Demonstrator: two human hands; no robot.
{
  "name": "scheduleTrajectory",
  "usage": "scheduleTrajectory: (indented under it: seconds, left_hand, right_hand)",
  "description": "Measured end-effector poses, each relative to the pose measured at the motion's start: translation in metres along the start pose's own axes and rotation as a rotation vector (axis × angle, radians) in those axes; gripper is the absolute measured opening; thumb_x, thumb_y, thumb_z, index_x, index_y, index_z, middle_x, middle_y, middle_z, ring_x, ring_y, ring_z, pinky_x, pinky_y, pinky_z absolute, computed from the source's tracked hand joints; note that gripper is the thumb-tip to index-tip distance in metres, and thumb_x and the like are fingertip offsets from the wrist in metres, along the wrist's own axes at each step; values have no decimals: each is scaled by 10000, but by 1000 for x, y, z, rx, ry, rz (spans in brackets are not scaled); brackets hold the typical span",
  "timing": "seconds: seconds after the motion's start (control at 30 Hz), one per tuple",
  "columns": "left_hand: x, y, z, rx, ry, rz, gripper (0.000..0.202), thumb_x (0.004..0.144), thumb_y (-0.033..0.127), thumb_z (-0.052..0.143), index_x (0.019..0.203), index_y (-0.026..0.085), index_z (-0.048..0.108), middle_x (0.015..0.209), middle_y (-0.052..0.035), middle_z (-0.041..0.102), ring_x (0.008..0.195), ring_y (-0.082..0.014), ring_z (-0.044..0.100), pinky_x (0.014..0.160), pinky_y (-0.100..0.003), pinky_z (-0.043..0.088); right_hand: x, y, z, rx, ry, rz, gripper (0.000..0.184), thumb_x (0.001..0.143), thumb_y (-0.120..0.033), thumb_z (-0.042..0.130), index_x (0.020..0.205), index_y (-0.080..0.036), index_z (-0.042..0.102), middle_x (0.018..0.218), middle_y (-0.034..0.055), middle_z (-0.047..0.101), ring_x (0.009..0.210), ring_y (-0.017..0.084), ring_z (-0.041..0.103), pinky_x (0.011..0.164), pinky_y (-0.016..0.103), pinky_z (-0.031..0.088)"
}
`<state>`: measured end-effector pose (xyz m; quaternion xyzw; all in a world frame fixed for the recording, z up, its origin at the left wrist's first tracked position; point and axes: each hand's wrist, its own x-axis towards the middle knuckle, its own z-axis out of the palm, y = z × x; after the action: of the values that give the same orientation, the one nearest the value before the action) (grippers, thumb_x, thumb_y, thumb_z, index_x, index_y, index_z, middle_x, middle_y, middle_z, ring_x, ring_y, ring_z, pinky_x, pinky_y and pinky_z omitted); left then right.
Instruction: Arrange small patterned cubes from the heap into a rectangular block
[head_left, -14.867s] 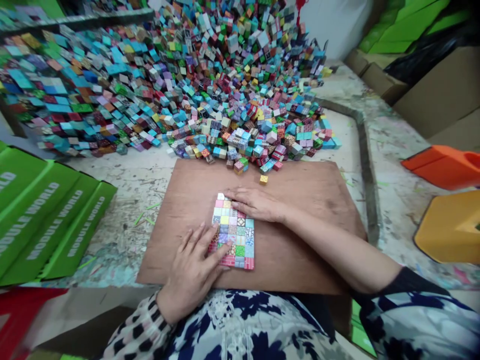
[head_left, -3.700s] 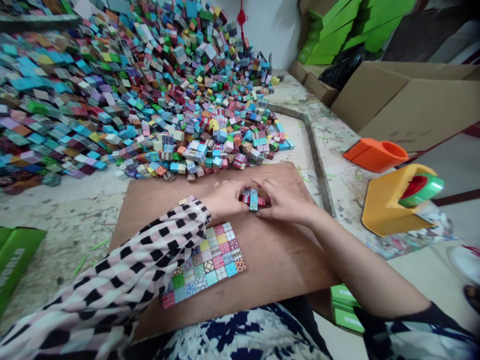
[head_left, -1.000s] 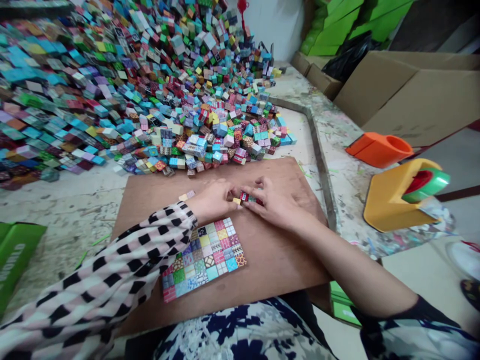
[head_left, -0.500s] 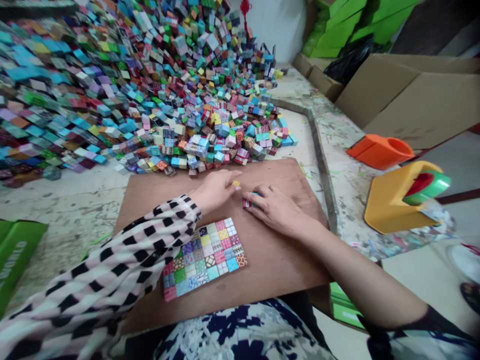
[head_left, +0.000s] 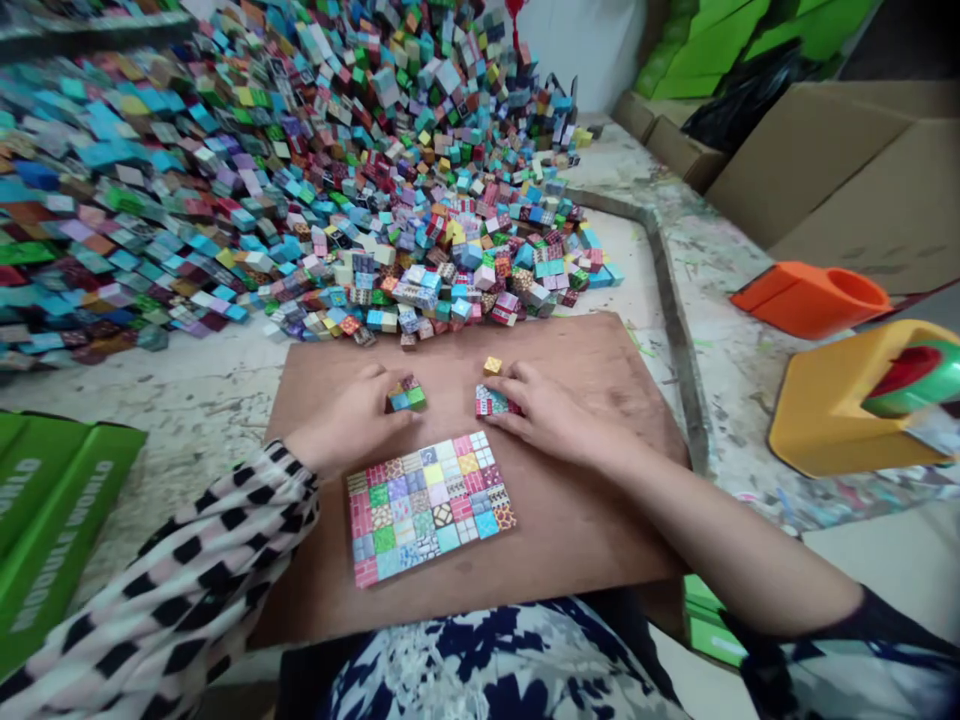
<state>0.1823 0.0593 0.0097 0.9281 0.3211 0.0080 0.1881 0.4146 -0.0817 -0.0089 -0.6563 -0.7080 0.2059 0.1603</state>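
A flat grid of small patterned cubes (head_left: 429,505) lies on the brown board (head_left: 570,520) in front of me. My left hand (head_left: 352,418) rests on the board above the grid, fingers curled around a small cluster of cubes (head_left: 406,394) with green and blue faces. My right hand (head_left: 551,412) lies to the right, fingertips pressed on another small cluster of red and patterned cubes (head_left: 491,402). A single yellow cube (head_left: 492,365) sits loose just above my right fingers.
A huge heap of coloured cubes (head_left: 315,170) covers the table behind the board. Green printed boxes (head_left: 52,510) lie at left. An orange scoop (head_left: 814,298) and a yellow tape dispenser (head_left: 862,410) stand at right, with cardboard boxes (head_left: 847,180) behind.
My left hand has drawn back left with a few cubes. My right hand stays on its cluster. The yellow cube now lies free on the board.
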Motion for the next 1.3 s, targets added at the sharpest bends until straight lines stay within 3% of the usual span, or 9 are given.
scheduleTrajectory:
  seconds: [0.17,0.3,0.53,0.73,1.0,1.13,1.3]
  left_hand:
    - [0,8,10,-131,7,64,324,810,225,598,1127,171,635,1019,-70,597,975,-220,584,895,-365,468]
    - [4,11,16,-200,2,77,416,774,208,635,1189,186,616,991,-45,592,951,-209,592,869,-347,484]
    - [11,16,23,-221,13,141,355,739,124,609,1084,193,656,973,-36,593,969,-213,587,899,-365,476]
    - [14,16,25,-184,1,168,379,787,267,637,1156,184,628,995,-56,574,957,-222,582,875,-366,488]
    - [18,13,34,-36,34,220,298,848,303,571,1090,148,654,970,-81,587,934,-232,587,857,-373,478]
    - [18,12,32,-75,24,232,367,837,286,594,1183,166,619,1021,-82,583,960,-232,586,877,-379,487]
    - [29,19,31,-161,-11,307,562,824,205,610,1372,198,483,1202,-94,561,1157,-227,536,1016,-385,433]
  right_hand:
    - [18,-11,-4,-13,-60,-65,302,937,-320,550,1193,-176,619,1214,141,528,1005,247,565,868,378,455]
    - [23,-15,-3,-18,-72,-74,259,932,-303,560,1144,-178,641,1136,119,563,973,233,566,829,347,445]
    - [32,-23,1,51,-81,-48,255,912,-258,602,1148,-174,652,1067,95,568,959,216,554,821,331,437]
    - [32,-23,0,65,-85,-58,283,879,-214,630,1160,-183,640,1081,92,565,980,219,550,837,339,446]
    - [36,-23,3,15,-68,-59,271,889,-222,625,1141,-127,643,1052,113,585,973,222,558,857,352,453]
    - [33,-21,3,13,-61,-81,325,892,-239,619,1191,-111,627,1047,122,586,968,232,565,859,368,465]
    - [13,-13,-3,109,-3,-172,426,915,-214,569,1339,-183,531,1211,126,582,1110,245,546,958,395,437]
